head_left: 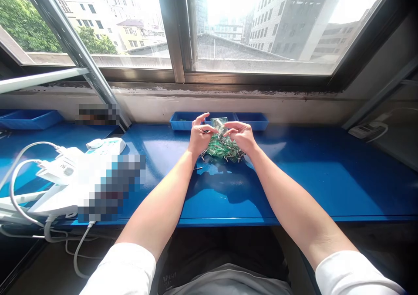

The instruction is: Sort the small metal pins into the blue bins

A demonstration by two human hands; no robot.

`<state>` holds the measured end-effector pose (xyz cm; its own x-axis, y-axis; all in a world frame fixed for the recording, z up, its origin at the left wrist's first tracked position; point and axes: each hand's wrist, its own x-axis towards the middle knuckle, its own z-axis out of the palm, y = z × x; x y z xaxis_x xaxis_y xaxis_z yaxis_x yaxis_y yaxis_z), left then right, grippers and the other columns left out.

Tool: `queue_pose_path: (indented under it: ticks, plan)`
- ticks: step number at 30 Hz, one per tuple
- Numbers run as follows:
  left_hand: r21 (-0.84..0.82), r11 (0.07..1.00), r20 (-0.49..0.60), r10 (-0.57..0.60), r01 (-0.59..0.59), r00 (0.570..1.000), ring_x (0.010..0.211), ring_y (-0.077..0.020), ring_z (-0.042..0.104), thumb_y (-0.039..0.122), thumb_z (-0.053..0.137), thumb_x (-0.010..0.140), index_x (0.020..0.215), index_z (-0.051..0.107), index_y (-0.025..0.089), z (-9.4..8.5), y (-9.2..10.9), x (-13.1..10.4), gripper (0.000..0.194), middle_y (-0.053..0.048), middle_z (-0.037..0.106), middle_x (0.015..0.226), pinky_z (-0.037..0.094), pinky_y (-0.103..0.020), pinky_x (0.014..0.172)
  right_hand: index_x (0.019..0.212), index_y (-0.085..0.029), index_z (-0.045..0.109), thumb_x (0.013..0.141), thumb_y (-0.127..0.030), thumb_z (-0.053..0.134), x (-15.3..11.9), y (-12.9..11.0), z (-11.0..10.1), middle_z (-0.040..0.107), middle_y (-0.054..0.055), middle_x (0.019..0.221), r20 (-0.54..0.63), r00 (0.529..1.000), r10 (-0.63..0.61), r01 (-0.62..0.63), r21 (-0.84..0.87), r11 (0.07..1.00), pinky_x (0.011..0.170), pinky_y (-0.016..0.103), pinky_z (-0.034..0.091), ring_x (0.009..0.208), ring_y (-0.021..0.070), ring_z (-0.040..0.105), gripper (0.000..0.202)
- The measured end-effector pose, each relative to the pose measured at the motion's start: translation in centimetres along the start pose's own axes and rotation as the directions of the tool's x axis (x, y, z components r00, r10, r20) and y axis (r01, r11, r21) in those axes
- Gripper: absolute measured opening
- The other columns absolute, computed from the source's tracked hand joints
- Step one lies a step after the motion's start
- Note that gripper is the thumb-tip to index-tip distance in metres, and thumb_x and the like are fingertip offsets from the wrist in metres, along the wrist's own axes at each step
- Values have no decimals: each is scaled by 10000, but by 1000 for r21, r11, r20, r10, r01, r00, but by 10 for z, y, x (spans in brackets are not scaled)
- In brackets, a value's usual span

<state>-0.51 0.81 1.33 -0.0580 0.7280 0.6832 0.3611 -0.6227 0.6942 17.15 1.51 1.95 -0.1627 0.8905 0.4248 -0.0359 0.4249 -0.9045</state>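
Note:
Over a heap (218, 149) of clear, green-tinted plastic pieces and dark metal parts, my two hands are close together. Between them stands a small clear plastic bag (219, 121), thin and roughly square; its contents are too small to make out. My left hand (199, 136) pinches its left side with thumb and forefinger, the other fingers partly raised. From the right, my right hand (242, 136) grips the same bag with its fingertips. Both hands partly cover the heap. One thin dark metal piece (197, 168) lies apart on the blue table, just left of the heap.
Blue trays (183, 125) stand behind my hands against the wall, and another blue tray (35, 120) sits at the far left. White power strips (107, 146) with plugs and cables occupy the left side. The table's front edge (228, 221) runs before me.

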Motion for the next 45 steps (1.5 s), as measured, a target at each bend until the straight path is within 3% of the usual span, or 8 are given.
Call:
queue_pose_path:
  ticks: [6, 10, 17, 20, 26, 32, 38, 45]
  plan:
    - [-121, 992, 62, -29, 36, 998, 1124, -251, 544, 158, 656, 682, 674, 733, 225, 1, 3, 0, 102, -45, 616, 1206, 429, -425, 990, 1008, -182, 687, 603, -215, 652, 0, 0, 2, 694, 58, 981, -21, 999, -45, 43, -107, 993, 625, 284, 503, 665, 144, 637, 407]
    - [-285, 947, 84, -131, 150, 988, 934, -225, 632, 214, 692, 654, 725, 727, 180, 4, 3, 1, 86, -79, 664, 1091, 516, -356, 802, 939, -175, 695, 656, -378, 699, -3, -4, 4, 649, 9, 740, -30, 996, -82, 71, -262, 963, 524, 241, 408, 547, 91, 491, 349]
    - [-328, 910, 156, -213, 253, 965, 637, -134, 605, 347, 742, 674, 1152, 619, 191, 4, 9, 0, 517, -7, 665, 692, 505, -275, 645, 596, -170, 557, 750, -551, 592, -3, -8, 6, 396, -44, 514, -65, 995, -71, 51, -278, 959, 475, 240, 271, 489, 72, 310, 412]
    - [-344, 908, 151, -199, 240, 968, 678, -140, 623, 342, 745, 665, 1178, 589, 207, 4, 14, 0, 553, -8, 677, 735, 514, -277, 667, 580, -185, 523, 745, -579, 580, -1, -5, 5, 376, -47, 494, -77, 997, -12, -6, -228, 974, 463, 243, 258, 466, 76, 296, 432]
    - [-294, 910, 157, -256, 293, 954, 745, -186, 641, 330, 726, 646, 798, 701, 147, 4, 11, 2, 239, -48, 702, 805, 533, -329, 706, 582, -184, 530, 729, -609, 584, 0, -2, 4, 381, -45, 496, -91, 996, -9, -14, -249, 968, 466, 243, 256, 467, 77, 291, 453]
    - [-330, 859, 191, -345, 392, 919, 836, -220, 649, 346, 756, 611, 912, 700, 138, 5, 7, 7, 370, -79, 713, 906, 529, -366, 765, 611, -177, 570, 740, -622, 568, 0, -3, 4, 448, -30, 541, -114, 993, -31, 0, -268, 964, 494, 240, 293, 493, 82, 338, 464]
    - [-424, 808, -19, -460, 410, 888, 1055, -251, 604, 325, 733, 659, 1183, 592, 163, -5, -3, 16, 567, -110, 606, 1237, 506, -348, 835, 687, -182, 616, 792, -610, 509, 0, -3, 2, 516, -17, 589, -165, 986, -35, -23, -335, 942, 526, 246, 325, 517, 97, 394, 454]
    - [-407, 770, -104, -574, 492, 812, 1227, -275, 497, 491, 665, 739, 1326, 444, 217, -20, -15, 21, 684, -101, 500, 1361, 495, -340, 868, 730, -186, 631, 847, -499, 480, -5, 1, 4, 613, 25, 697, 24, 985, -171, 149, -618, 772, 622, 280, 383, 650, 150, 519, 367]
